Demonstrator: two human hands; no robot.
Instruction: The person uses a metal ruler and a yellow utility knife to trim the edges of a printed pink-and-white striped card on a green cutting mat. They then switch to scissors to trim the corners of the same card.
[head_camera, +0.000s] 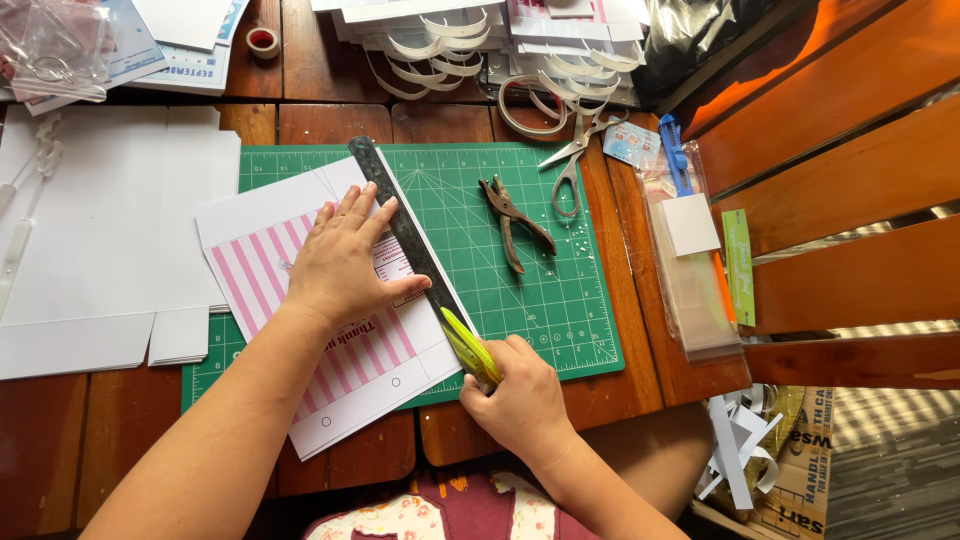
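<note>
My left hand (345, 262) lies flat, fingers together, pressing a dark metal ruler (398, 218) down on a printed sheet with pink and white stripes (268, 275). The sheet rests tilted on a green cutting mat (560, 290). My right hand (520, 400) grips a yellow-green utility knife (468, 346), its tip against the near end of the ruler's right edge, at the sheet's lower right side.
Dark punch pliers (513, 222) and scissors (575, 160) lie on the mat's right part. White card sheets (95, 240) cover the left of the wooden table. Stacks of printed sheets and paper strips (480, 45) sit at the back; a blue cutter (675, 152) and plastic sleeves (690, 270) at right.
</note>
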